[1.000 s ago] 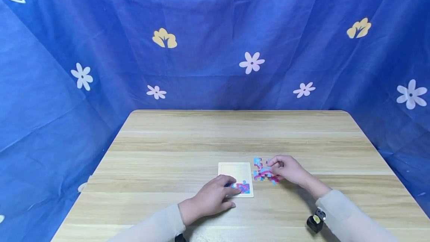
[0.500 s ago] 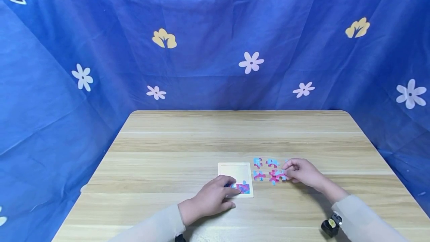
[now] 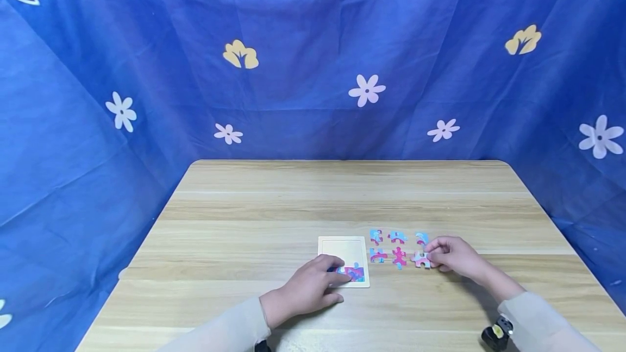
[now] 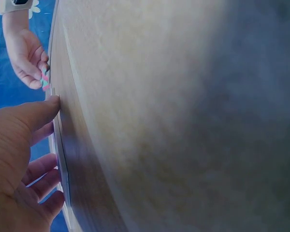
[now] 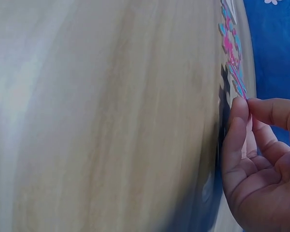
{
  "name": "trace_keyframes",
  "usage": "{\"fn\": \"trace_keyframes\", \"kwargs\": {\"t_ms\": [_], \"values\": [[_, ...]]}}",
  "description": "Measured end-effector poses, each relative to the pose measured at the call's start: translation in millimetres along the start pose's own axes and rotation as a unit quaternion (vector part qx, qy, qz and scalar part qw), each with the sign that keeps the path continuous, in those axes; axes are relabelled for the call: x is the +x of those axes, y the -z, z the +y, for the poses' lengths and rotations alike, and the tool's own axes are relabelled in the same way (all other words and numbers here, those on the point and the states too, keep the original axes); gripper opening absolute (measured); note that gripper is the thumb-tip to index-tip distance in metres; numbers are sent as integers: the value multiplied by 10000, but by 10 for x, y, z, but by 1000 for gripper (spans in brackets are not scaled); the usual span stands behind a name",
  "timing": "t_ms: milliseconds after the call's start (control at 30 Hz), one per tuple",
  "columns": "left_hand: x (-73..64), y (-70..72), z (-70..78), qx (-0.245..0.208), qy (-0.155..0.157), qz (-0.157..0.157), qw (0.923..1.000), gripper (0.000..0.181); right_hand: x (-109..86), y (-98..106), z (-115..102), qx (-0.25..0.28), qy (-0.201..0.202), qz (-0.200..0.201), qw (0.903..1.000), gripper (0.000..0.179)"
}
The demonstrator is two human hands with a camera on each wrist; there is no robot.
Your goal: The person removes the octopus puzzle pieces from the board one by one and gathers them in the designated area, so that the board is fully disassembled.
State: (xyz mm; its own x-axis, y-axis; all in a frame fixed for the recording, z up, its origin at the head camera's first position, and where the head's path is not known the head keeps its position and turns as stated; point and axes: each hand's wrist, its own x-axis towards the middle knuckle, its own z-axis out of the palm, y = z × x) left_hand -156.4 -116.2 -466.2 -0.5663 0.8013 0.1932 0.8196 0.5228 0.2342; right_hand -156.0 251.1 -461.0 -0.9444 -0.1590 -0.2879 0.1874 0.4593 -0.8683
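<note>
My right hand point(image 3: 458, 259) pinches a blue and pink jigsaw puzzle piece point(image 3: 420, 259) between thumb and index finger. In the right wrist view that puzzle piece point(image 5: 238, 83) tilts a little above the table and casts a shadow. Several loose puzzle pieces point(image 3: 399, 257) lie left of it and behind it, apart from one another. The fingers of my left hand point(image 3: 305, 288) are spread over the pale square puzzle tray point(image 3: 343, 239), resting on its lower left. Purple and blue pieces point(image 3: 355, 274) fill the tray's visible near strip; my fingers hide the left part.
A wood-grain table point(image 3: 274, 194) stretches around the tray and pieces. Blue patterned cloth point(image 3: 303, 96) hangs behind it and at both sides. A small black device point(image 3: 498, 333) is strapped at the right wrist.
My right hand has moved rightward with the held piece, setting it apart from the others. The pieces it covered now show in separate spots. My left hand has stayed on the tray.
</note>
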Motion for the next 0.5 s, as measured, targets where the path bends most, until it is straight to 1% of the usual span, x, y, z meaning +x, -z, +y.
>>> {"fn": "trace_keyframes", "kwargs": {"t_ms": [133,333,500], "values": [[0,-1,2,-21,11,-23,10000,38,-20,15,11,-105,26,15,9999,20],[0,-2,14,-51,116,-117,9999,40,-35,24,8,-184,-23,87,9998,17],[-2,-5,10,-40,113,-81,9999,39,-34,28,-10,-271,-30,99,9996,16]]}}
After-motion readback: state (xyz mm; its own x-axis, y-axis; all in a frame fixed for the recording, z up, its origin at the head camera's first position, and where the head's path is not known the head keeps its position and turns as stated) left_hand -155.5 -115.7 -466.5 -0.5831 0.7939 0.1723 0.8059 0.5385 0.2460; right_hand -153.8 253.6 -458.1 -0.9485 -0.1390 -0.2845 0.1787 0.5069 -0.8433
